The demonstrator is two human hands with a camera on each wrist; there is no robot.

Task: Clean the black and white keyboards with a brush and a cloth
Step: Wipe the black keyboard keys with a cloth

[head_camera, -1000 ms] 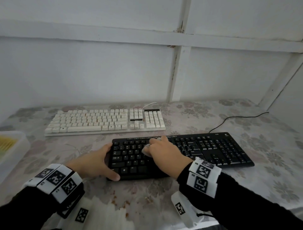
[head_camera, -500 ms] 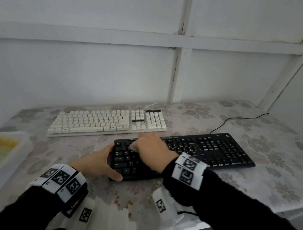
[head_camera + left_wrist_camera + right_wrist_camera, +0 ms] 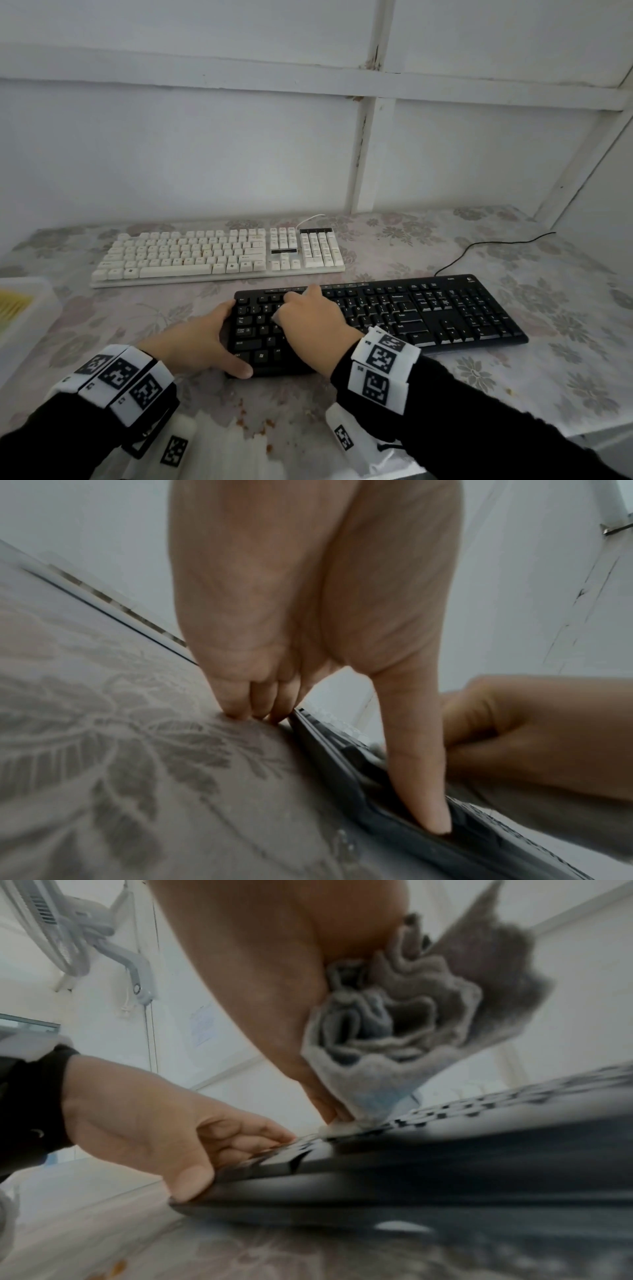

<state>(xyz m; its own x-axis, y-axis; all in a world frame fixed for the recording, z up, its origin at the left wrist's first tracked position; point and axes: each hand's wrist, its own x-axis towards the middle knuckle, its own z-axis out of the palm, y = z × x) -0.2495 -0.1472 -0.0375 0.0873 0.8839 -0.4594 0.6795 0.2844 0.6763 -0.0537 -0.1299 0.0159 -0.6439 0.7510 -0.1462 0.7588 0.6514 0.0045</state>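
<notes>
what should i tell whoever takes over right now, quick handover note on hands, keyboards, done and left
Left hand: steadies the black keyboard at its left end, thumb on the front edge.
Right hand: grips a bunched grey cloth, pressed on the upper left keys.
White keyboard: lies behind the black one, nearer the wall, untouched.
Brush: not identifiable in any view.
Done: cannot tell how much is wiped.
Left: rest of black keyboard, then the white one.

Black long sleeves [image 3: 486, 425] cover both forearms. Each wrist carries a white band [image 3: 382, 371] printed with square black-and-white coded markers.
</notes>
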